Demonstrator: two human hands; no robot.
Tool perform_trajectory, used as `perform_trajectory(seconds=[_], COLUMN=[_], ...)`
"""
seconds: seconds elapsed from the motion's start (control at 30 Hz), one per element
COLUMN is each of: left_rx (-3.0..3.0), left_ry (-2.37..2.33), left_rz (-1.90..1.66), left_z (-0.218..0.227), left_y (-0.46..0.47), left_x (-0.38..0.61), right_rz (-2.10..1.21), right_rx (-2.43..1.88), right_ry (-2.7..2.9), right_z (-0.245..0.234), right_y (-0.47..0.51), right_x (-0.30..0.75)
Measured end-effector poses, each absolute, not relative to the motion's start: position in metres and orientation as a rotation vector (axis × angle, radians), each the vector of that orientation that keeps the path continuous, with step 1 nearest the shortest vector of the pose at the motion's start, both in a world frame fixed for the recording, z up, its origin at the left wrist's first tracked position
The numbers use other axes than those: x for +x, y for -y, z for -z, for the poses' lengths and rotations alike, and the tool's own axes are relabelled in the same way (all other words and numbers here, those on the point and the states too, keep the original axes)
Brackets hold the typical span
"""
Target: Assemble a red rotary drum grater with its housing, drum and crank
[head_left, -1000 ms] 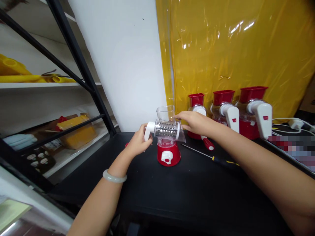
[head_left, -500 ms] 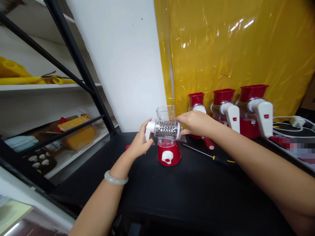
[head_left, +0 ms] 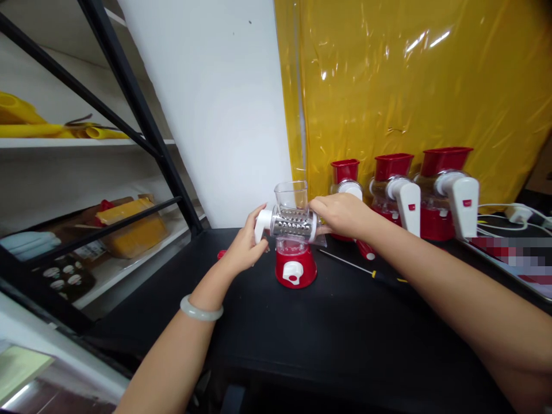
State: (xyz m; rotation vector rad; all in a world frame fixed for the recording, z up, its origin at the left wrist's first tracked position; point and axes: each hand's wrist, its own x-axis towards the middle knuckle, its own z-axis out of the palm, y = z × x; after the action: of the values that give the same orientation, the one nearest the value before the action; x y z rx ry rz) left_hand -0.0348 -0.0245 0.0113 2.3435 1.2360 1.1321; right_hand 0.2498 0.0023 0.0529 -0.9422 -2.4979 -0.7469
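Observation:
A rotary grater (head_left: 294,230) stands upright on the black table (head_left: 328,339): red base, clear hopper on top, metal drum lying across. My left hand (head_left: 244,246) grips the white crank end at the drum's left side. On the right end of the drum rests my right hand (head_left: 340,214), fingers curled around the clear housing. A pale bangle (head_left: 200,310) circles my left wrist.
Three more red and white graters (head_left: 403,192) line the back against a yellow plastic sheet (head_left: 414,86). A screwdriver (head_left: 366,270) lies right of the grater. Black-framed shelves (head_left: 86,190) with yellow items stand left. White cables (head_left: 513,215) lie at far right.
My right hand has shifted from the top of the hopper onto the drum's right end and closed around it. My left hand stays on the crank end.

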Motion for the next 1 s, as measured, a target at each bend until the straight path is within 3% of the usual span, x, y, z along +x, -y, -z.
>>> perform_trajectory(seconds=[0.37,0.5,0.7,1.0], left_rx=[2.291,2.300,2.347,2.361], left_ry=[-1.188,-1.200,-1.282,-1.334], left_rz=[-1.138,-1.182,-1.189,-1.194], left_z=[-0.012,-0.014,-0.016,-0.014], left_y=[0.023,0.021,0.022,0.021], left_x=[-0.035,-0.035,-0.033,-0.033], right_rz=[0.596,0.166,-0.858,-1.172], right_rx=[-1.045,-1.141,-1.138,-1.071], right_ry=[2.519,2.420,1.921,1.616], right_z=[-0.058,-0.075,-0.085,-0.062], right_y=[-0.003,0.006,0.029,0.024], right_x=[0.250,0.265,0.254,0.217])
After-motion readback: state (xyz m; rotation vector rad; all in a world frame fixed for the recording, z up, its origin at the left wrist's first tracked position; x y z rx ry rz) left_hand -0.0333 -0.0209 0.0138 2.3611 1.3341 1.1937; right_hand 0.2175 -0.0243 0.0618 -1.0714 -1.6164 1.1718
